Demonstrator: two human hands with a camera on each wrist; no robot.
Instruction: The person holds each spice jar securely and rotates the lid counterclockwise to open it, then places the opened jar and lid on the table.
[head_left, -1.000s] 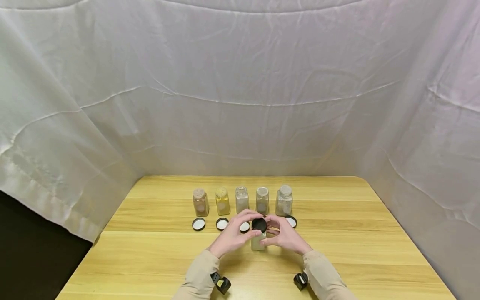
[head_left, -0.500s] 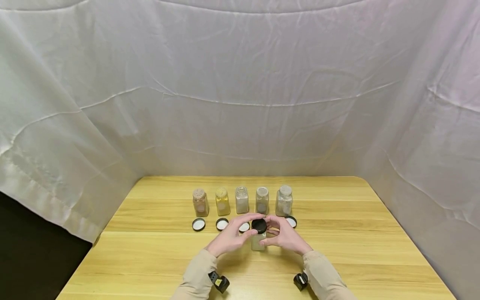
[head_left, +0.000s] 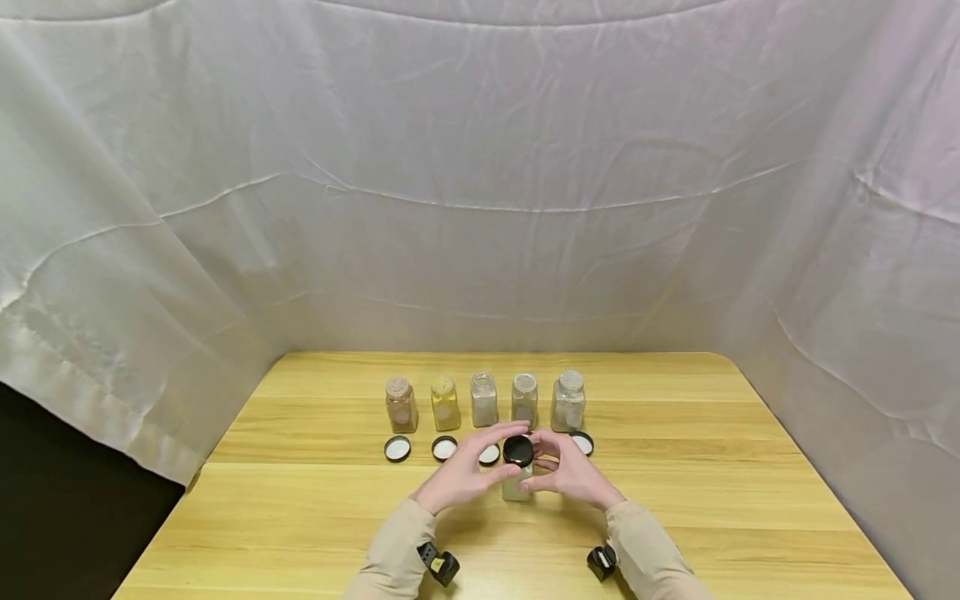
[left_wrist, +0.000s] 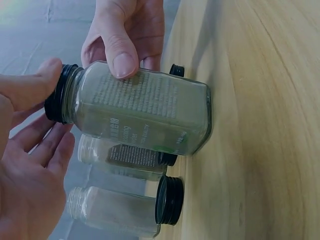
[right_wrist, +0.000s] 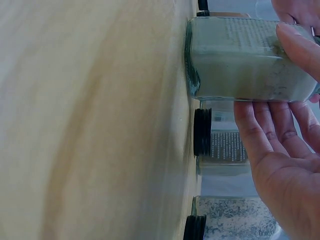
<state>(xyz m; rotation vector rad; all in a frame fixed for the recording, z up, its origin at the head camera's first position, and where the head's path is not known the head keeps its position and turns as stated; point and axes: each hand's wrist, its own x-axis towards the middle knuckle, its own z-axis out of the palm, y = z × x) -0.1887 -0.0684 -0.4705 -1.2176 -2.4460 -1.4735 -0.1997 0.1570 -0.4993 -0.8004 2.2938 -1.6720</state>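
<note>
A square glass spice jar (left_wrist: 145, 107) of pale powder stands upright on the table, a black screw lid (head_left: 518, 450) on its mouth. My left hand (head_left: 467, 473) reaches round that lid from the left, its thumb (left_wrist: 40, 85) pressed to the lid's side and the index finger on the far side. From the right, my right hand (head_left: 567, 473) holds the jar's body between its thumb (right_wrist: 300, 47) and fingers. Part of the fingers' contact behind the jar is hidden.
Behind the hands runs a row of several uncapped jars, among them a brown one (head_left: 402, 406), a yellow one (head_left: 446, 404) and a speckled one (head_left: 567, 402). Upturned black lids (head_left: 397, 448) lie before them. Pale cloth (head_left: 495, 250) hangs beyond the wooden table (head_left: 300, 508).
My left hand has shifted slightly, its fingers changing position around the lid. The lid's top now looks glossier. My right hand and the jar have stayed in place.
</note>
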